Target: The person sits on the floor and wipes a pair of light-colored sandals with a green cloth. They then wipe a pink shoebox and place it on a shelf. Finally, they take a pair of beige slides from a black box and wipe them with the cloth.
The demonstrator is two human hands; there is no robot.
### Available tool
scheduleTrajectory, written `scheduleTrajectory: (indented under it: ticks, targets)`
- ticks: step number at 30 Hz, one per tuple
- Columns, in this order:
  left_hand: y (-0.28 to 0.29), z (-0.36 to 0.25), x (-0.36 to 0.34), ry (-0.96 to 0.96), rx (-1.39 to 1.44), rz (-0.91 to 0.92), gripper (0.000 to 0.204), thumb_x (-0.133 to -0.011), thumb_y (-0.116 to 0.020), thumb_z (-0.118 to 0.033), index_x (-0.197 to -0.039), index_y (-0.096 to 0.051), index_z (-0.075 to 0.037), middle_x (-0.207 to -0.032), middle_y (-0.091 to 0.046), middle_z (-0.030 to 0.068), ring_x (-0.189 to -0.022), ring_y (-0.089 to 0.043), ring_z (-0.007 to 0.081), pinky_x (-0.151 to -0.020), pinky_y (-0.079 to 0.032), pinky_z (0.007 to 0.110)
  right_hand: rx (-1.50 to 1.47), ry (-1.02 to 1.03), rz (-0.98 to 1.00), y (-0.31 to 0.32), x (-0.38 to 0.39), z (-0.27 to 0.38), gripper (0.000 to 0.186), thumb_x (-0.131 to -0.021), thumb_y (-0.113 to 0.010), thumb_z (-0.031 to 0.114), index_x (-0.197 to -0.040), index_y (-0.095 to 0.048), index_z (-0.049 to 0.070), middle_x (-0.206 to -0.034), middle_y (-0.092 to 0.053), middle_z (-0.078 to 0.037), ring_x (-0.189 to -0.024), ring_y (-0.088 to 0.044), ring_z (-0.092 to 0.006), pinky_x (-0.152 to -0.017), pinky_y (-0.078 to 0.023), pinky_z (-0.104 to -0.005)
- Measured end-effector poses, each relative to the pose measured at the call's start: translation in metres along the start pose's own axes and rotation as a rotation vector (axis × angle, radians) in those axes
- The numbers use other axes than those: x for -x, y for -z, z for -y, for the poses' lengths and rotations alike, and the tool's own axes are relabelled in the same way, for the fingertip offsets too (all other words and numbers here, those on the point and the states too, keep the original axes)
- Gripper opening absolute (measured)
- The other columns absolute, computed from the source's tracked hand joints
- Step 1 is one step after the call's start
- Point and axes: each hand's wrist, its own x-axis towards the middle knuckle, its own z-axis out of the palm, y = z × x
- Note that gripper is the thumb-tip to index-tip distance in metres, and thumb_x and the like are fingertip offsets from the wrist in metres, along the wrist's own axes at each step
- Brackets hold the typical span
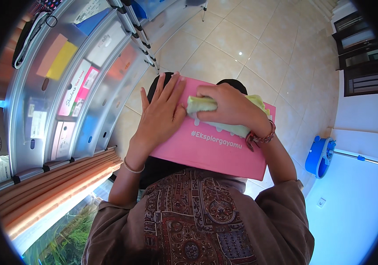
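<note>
Glossy beige floor tiles point(259, 48) below; left hand point(160, 115) lies flat, fingers spread, on smooth pink box point(206, 148); right hand point(228, 106) fingers clutch soft green cloth point(200, 106)

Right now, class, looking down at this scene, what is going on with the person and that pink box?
A person holds a flat pink box on their lap. The left hand lies flat on the lid, fingers spread, steadying it. The right hand presses a pale green cloth onto the lid's top. To the left stands a metal shelf with boxes and folders, and a blue mop bucket sits on the tiled floor to the right.
</note>
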Motion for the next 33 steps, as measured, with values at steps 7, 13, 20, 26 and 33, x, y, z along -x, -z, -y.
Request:
scheduleTrajectory:
  ticks: [7, 13, 20, 26, 33]
  targets:
    - [0.003, -0.001, -0.002, 0.029, 0.003, 0.056, 0.058, -0.096, -0.040, -0.026, -0.153, -0.034, -0.020, -0.161, -0.026, 0.0046, -0.152, -0.013, 0.0287, -0.115, -0.005, 0.067, 0.173, -0.199, -0.382, -0.002, -0.002, -0.010, 0.036, -0.079, -0.069, 0.038, -0.095, -0.063, 0.006, -0.082, -0.068, -0.016, -0.078, -0.068, -0.0355, -0.071, -0.054, -0.0453]
    - [0.000, 0.001, 0.001, 0.023, 0.052, 0.026, 0.054, -0.096, -0.041, -0.025, -0.149, -0.039, -0.015, -0.159, -0.029, 0.0071, -0.149, -0.021, 0.0306, -0.115, -0.013, 0.067, 0.214, -0.040, -0.186, -0.008, 0.008, 0.009, 0.033, -0.080, -0.068, 0.035, -0.091, -0.061, 0.005, -0.082, -0.068, -0.015, -0.077, -0.067, -0.0345, -0.067, -0.054, -0.0449]
    - [-0.001, 0.009, -0.002, -0.004, 0.247, 0.021, 0.052, -0.098, -0.040, -0.022, -0.149, -0.040, -0.012, -0.158, -0.031, 0.0108, -0.145, -0.030, 0.0331, -0.116, -0.027, 0.054, 0.237, -0.094, -0.303, -0.003, 0.000, -0.009, 0.031, -0.078, -0.070, 0.031, -0.091, -0.060, 0.005, -0.085, -0.066, -0.015, -0.080, -0.065, -0.0356, -0.070, -0.052, -0.0443]
    - [-0.002, 0.012, 0.001, -0.073, 0.310, -0.039, 0.050, -0.096, -0.044, -0.016, -0.145, -0.043, -0.007, -0.154, -0.035, 0.0157, -0.142, -0.035, 0.0359, -0.114, -0.034, 0.046, 0.029, 0.091, 0.069, -0.035, 0.042, 0.049, 0.034, -0.075, -0.072, 0.027, -0.099, -0.063, 0.006, -0.085, -0.064, -0.016, -0.082, -0.064, -0.0356, -0.073, -0.050, -0.0451]
    - [-0.002, 0.009, 0.004, -0.076, 0.312, -0.047, 0.052, -0.097, -0.043, -0.016, -0.148, -0.040, -0.010, -0.157, -0.031, 0.0132, -0.142, -0.035, 0.0332, -0.114, -0.034, 0.041, -0.078, 0.292, 0.223, -0.030, 0.061, 0.051, 0.026, -0.071, -0.073, 0.023, -0.090, -0.063, 0.007, -0.078, -0.066, -0.013, -0.079, -0.066, -0.0350, -0.065, -0.052, -0.0457]
